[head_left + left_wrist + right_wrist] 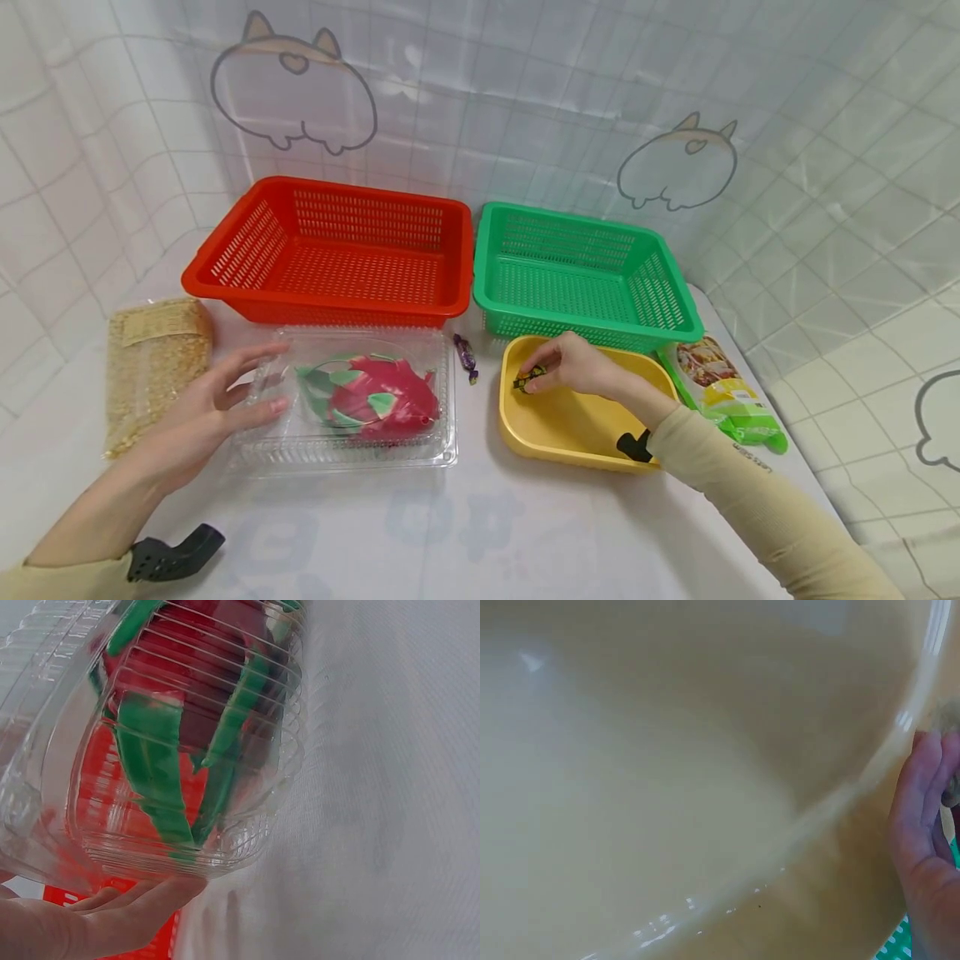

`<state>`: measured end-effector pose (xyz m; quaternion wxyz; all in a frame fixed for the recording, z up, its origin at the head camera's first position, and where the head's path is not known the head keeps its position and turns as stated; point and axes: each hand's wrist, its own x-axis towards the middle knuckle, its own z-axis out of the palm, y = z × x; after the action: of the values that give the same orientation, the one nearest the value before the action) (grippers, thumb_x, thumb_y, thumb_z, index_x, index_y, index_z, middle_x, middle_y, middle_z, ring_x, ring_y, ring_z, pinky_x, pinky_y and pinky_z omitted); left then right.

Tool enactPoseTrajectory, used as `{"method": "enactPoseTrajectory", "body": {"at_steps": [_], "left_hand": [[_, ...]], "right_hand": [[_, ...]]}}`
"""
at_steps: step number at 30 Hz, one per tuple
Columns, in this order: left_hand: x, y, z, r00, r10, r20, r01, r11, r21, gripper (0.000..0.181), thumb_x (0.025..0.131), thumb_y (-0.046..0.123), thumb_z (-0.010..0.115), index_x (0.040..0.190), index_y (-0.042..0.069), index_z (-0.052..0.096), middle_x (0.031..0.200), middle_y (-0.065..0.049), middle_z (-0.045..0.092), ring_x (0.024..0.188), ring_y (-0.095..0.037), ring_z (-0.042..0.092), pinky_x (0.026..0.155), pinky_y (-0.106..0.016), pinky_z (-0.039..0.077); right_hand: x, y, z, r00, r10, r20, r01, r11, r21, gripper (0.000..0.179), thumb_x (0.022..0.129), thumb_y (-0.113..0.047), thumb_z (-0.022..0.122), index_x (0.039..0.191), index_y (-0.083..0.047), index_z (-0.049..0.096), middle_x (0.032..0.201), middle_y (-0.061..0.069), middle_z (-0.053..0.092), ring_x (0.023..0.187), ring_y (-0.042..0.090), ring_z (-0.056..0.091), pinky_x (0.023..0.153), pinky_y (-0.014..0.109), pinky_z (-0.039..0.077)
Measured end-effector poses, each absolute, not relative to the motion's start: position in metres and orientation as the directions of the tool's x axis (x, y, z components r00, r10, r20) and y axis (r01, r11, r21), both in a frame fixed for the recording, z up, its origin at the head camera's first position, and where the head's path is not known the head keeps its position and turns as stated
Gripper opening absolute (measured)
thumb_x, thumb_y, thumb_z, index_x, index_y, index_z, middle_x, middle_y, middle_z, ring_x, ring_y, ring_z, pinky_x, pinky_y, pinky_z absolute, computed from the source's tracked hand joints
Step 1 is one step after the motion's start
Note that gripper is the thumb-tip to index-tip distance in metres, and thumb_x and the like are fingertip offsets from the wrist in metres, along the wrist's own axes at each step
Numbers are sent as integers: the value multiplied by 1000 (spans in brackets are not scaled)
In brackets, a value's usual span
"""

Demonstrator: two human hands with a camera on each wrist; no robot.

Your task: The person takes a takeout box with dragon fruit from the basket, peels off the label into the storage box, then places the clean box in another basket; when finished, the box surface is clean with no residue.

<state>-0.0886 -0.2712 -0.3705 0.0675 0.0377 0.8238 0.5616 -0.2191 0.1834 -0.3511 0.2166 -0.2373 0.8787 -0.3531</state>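
Note:
A dragon fruit [390, 397], pink with green scales, shows through a clear plastic clamshell box [442, 417]. At the box's left end is my left hand [217, 408], with thumb and fingers spread along its side; in the left wrist view the fingers [142, 904] lie against the plastic. My right hand [573, 364] reaches inside a yellow basin [577, 425] and pinches a candy in a dark and yellow wrapper [520, 385] by its left wall. In the right wrist view the fingers [922, 772] appear at the right edge, beside the basin wall.
Behind stand a red basket [352, 312] and a green basket [585, 333]. A purple-wrapped candy [466, 354] lies between box and basin. A bag of pale grains [153, 358] is at far left, and a green food packet [723, 387] lies right of the basin.

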Motion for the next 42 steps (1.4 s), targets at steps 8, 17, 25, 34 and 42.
{"method": "enactPoseTrajectory", "body": {"at_steps": [8, 17, 25, 34, 42], "left_hand": [[-88, -271, -370, -988, 134, -77, -24, 361, 932, 69, 97, 21, 65, 156, 29, 31, 157, -10, 23, 136, -33, 25, 107, -74, 23], [-89, -271, -370, -988, 135, -75, -21, 361, 932, 69, 97, 21, 65, 156, 30, 31, 156, -8, 25, 135, -29, 28, 106, -75, 24], [-88, -272, -373, -991, 128, -44, 9, 387, 922, 68, 97, 21, 65, 155, 29, 32, 153, -1, 29, 131, -10, 27, 108, -20, 31], [-88, -272, -374, -991, 132, -32, 20, 381, 924, 67, 97, 19, 65, 155, 28, 33, 152, -1, 30, 130, -7, 27, 84, -1, 32], [-88, -272, -374, -991, 134, -31, 22, 379, 925, 67, 97, 19, 64, 155, 28, 33, 152, -1, 30, 133, -14, 26, 85, 0, 31]], "right_hand": [[-220, 179, -357, -799, -576, -173, -318, 648, -692, 23, 81, -13, 84, 102, -6, 78, 101, 5, 76, 83, 11, 60, 77, 23, 52], [-221, 174, -360, -813, -561, -159, -376, 712, -593, 23, 78, -15, 85, 100, -10, 79, 92, 1, 73, 80, 13, 52, 71, 24, 45], [-219, 169, -366, -799, -589, -123, -468, 737, -487, 21, 77, -17, 86, 97, -13, 80, 92, -2, 74, 81, 12, 53, 73, 25, 45], [-215, 165, -365, -809, -576, -122, -469, 755, -458, 22, 78, -17, 86, 98, -13, 80, 99, 0, 76, 81, 12, 59, 74, 26, 49], [-211, 164, -366, -795, -599, -91, -512, 744, -429, 20, 80, -15, 84, 98, -11, 77, 98, 0, 74, 94, 17, 64, 86, 33, 53]]}}
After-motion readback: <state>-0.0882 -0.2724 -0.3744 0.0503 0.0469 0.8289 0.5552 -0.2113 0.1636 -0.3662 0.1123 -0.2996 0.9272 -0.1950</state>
